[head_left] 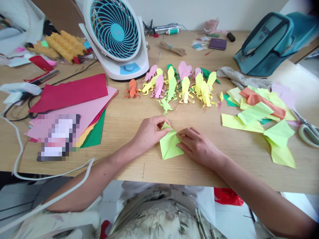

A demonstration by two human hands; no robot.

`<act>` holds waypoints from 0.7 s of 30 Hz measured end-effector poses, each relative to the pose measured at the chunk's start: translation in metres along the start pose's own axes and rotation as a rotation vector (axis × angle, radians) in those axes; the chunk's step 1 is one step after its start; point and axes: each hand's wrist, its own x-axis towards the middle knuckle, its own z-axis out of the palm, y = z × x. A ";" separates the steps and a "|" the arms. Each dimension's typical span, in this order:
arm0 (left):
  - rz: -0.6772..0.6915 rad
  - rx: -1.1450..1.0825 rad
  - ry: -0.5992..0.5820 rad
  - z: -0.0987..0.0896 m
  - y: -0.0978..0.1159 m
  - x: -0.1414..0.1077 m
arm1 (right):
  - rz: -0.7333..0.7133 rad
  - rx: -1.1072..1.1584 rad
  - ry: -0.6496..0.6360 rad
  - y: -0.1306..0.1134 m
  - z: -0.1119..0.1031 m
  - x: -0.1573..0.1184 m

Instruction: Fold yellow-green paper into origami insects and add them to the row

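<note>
A lime-green sheet of folding paper (169, 147), creased and partly folded, rests on the table in front of me. My left hand (152, 129) pinches its raised top corner between thumb and fingers. At its right edge my right hand (198, 144) has its fingers closed on the paper, thumb below and fingertips above. Just beyond the hands stand several folded paper figures with thin legs in pink, yellow and green, among them a yellow figure (185, 89) and a light green one (166, 105). An orange figure (133, 88) sits at their left end.
A white fan (144, 63) stands behind on the left. Coloured sheets (96, 134) and a blurred phone (58, 137) lie left, beside a white cable (18, 146). Loose folded papers (251, 122), scissors (307, 129) and a teal bag (264, 46) are on the right.
</note>
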 end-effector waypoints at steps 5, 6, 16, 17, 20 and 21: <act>0.038 0.067 -0.013 0.012 -0.003 -0.004 | -0.001 -0.038 0.004 0.000 0.001 0.000; 0.043 0.085 -0.016 0.015 -0.006 -0.003 | -0.002 -0.044 0.003 0.000 0.001 0.000; -0.017 0.185 0.028 0.027 -0.017 0.011 | 0.002 -0.051 -0.005 0.001 0.000 0.000; 0.003 0.151 0.012 0.025 -0.017 0.009 | -0.001 -0.052 -0.001 0.001 0.000 0.000; 0.090 0.056 0.007 0.020 -0.018 0.001 | -0.004 -0.056 0.008 0.001 0.001 -0.001; 0.125 0.049 0.024 0.018 -0.019 -0.002 | -0.004 -0.060 0.010 0.000 0.001 -0.001</act>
